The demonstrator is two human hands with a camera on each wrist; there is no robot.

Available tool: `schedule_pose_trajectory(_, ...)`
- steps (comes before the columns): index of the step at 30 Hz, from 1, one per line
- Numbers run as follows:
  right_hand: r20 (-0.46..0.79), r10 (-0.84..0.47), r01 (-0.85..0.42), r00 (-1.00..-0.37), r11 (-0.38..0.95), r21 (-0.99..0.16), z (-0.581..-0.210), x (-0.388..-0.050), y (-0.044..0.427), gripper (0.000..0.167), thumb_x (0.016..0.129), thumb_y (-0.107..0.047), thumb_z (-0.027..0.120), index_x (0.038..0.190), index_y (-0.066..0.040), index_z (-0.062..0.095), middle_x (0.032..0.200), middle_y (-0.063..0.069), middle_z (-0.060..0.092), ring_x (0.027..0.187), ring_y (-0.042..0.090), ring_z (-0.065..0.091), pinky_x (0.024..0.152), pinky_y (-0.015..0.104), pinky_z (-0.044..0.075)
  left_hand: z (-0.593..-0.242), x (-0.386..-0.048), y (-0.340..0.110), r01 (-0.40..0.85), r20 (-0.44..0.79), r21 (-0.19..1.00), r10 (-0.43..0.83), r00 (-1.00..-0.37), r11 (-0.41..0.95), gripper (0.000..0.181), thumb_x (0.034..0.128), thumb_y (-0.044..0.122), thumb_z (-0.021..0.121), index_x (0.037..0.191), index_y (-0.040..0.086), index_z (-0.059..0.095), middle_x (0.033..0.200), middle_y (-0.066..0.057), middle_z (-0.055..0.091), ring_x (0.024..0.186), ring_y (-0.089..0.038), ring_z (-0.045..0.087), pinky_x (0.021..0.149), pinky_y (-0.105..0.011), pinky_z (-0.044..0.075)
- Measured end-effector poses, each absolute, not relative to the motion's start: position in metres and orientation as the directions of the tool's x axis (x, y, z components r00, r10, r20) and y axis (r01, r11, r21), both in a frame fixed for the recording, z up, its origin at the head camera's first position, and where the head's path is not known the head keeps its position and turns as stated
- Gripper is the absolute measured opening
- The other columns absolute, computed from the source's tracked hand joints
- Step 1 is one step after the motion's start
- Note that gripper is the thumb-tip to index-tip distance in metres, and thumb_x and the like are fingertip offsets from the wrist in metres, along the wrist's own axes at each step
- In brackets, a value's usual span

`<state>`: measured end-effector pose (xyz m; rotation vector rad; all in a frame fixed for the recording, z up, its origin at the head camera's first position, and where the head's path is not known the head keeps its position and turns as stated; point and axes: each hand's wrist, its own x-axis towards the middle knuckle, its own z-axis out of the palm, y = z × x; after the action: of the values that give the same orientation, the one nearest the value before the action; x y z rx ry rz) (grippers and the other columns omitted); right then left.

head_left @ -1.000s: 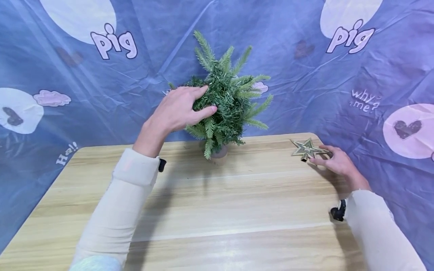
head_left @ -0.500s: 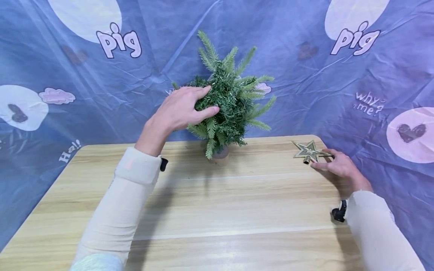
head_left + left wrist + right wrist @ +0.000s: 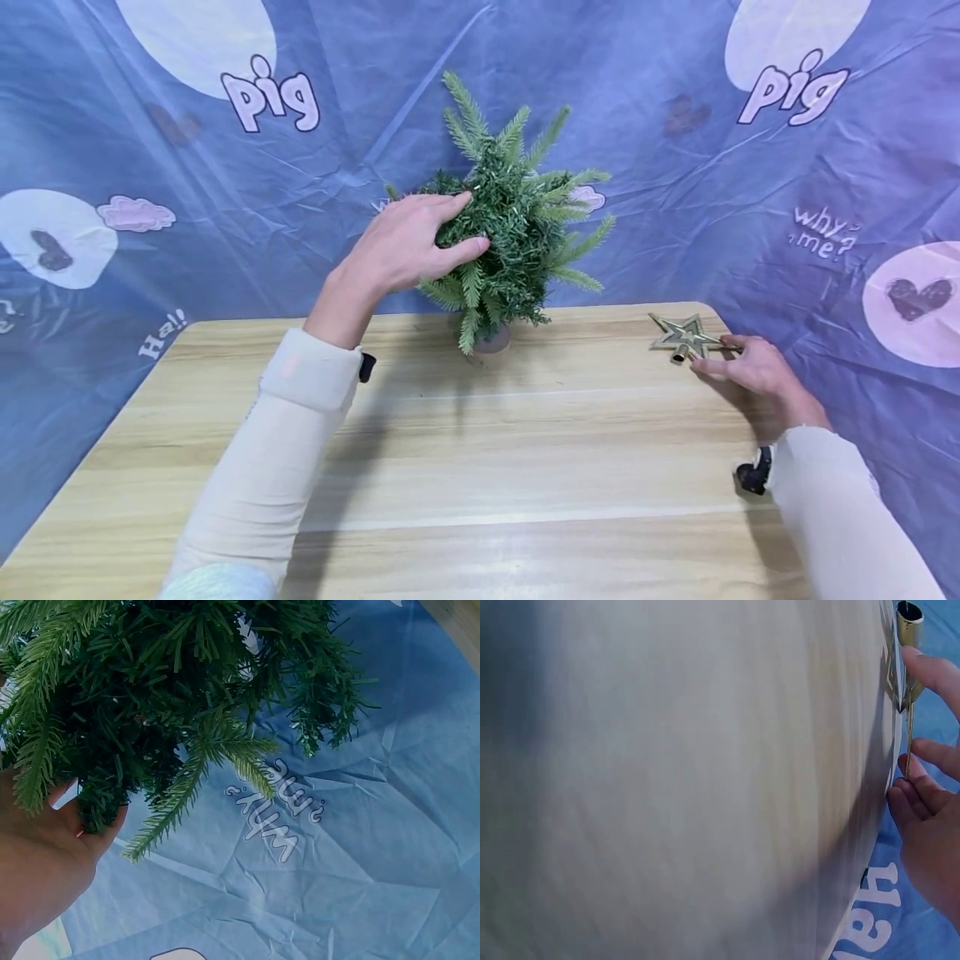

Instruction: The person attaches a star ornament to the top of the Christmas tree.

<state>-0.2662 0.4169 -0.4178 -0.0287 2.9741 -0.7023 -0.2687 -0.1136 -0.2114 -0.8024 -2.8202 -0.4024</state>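
A small artificial Christmas tree (image 3: 517,242) with green needles stands at the back of the table on a round base (image 3: 491,346). My left hand (image 3: 408,242) rests against its left side, thumb and index finger spread apart over the foliage. The other fingers are hidden in the head view; in the left wrist view, needles cover part of the left hand (image 3: 45,855). At the table's far right corner lies a gold star tree topper (image 3: 684,335) with a short tube. My right hand (image 3: 757,367) holds one of its points between thumb and fingers. The right wrist view shows this right hand (image 3: 937,825) at the table edge.
The wooden table (image 3: 465,467) has rounded far corners. Behind and beside it hangs a creased blue printed cloth (image 3: 360,83), close to the tree and to my right hand.
The head view has shifted slightly, so everything sits a little further right and lower in it. Both hands keep nearly the same places at the tree and the star.
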Motion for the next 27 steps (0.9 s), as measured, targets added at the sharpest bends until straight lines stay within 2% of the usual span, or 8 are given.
schedule_pose_trajectory(4, -0.062, -0.026, 0.006, -0.998, 0.887, -0.462, -0.415, -0.264, 0.414, 0.095, 0.092, -0.055, 0.068, 0.142, 0.020, 0.038, 0.128, 0.049, 0.048, 0.107, 0.057, 0.055, 0.095, 0.070, 0.043, -0.212, -0.269, -0.113, 0.536, 0.245, 0.207, 0.487, -0.838, 0.818, 0.082, 0.0972, 0.069, 0.042, 0.160, 0.017, 0.032, 0.161, -0.006, 0.036, 0.149, -0.031, 0.031, 0.122, -0.050, 0.020)
schedule_pose_trajectory(8, -0.037, -0.008, 0.011, -0.999, 0.876, -0.482, -0.412, -0.263, 0.410, 0.093, 0.094, -0.054, 0.065, 0.143, 0.020, 0.037, 0.132, 0.049, 0.044, 0.114, 0.062, 0.050, 0.096, 0.071, 0.041, -0.211, -0.269, -0.113, 0.535, 0.243, 0.208, 0.487, -0.839, 0.819, 0.081, 0.0974, 0.069, 0.042, 0.160, 0.018, 0.033, 0.161, -0.007, 0.037, 0.148, -0.032, 0.031, 0.122, -0.050, 0.020)
schedule_pose_trajectory(16, 0.001, 0.023, 0.019, -1.000, 0.875, -0.485, -0.410, -0.263, 0.407, 0.092, 0.092, -0.055, 0.067, 0.144, 0.016, 0.040, 0.138, 0.050, 0.037, 0.122, 0.064, 0.041, 0.099, 0.073, 0.037, -0.211, -0.269, -0.113, 0.536, 0.248, 0.208, 0.486, -0.838, 0.818, 0.081, 0.0972, 0.069, 0.043, 0.159, 0.018, 0.033, 0.160, -0.007, 0.038, 0.148, -0.032, 0.032, 0.122, -0.050, 0.021)
schedule_pose_trajectory(27, 0.082, 0.032, -0.014, -0.996, 0.861, -0.509, -0.402, -0.263, 0.400, 0.086, 0.094, -0.054, 0.065, 0.141, 0.016, 0.046, 0.138, 0.048, 0.040, 0.125, 0.064, 0.039, 0.098, 0.075, 0.035, -0.212, -0.269, -0.112, 0.549, 0.260, 0.203, 0.496, -0.829, 0.811, 0.080, 0.0980, 0.067, 0.043, 0.159, 0.016, 0.034, 0.160, -0.009, 0.038, 0.148, -0.034, 0.032, 0.122, -0.051, 0.021)
